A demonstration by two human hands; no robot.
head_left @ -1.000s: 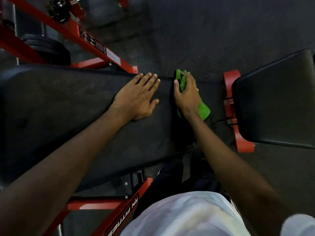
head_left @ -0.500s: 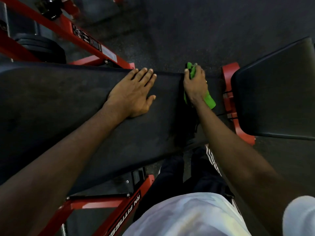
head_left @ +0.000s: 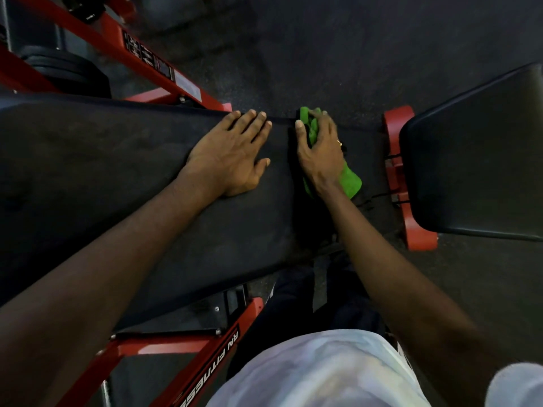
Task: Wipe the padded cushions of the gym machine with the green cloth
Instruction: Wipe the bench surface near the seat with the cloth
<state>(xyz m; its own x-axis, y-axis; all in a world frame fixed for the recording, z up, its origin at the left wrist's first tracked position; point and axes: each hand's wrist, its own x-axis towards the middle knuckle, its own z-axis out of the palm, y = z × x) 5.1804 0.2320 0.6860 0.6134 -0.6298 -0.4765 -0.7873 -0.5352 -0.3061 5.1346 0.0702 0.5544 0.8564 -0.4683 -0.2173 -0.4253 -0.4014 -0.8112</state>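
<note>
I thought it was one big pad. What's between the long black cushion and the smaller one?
A red metal bracket sits between the long cushion and the smaller cushion, seen in the head view.

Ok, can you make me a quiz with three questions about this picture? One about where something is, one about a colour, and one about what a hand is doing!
1. Where is the green cloth?
A) on the floor
B) under the right hand on the long cushion
C) in a bucket

2. What colour is the machine frame?
A) blue
B) yellow
C) red

3. What is the left hand doing?
A) lying flat, fingers straight, on the long cushion
B) making a fist
C) waving in the air

Answers:
1 B, the cloth pokes out from beneath the right hand, which holds it on the pad.
2 C, the bars and brackets by the pads are red.
3 A, its palm and straight fingers rest on the pad.
</note>
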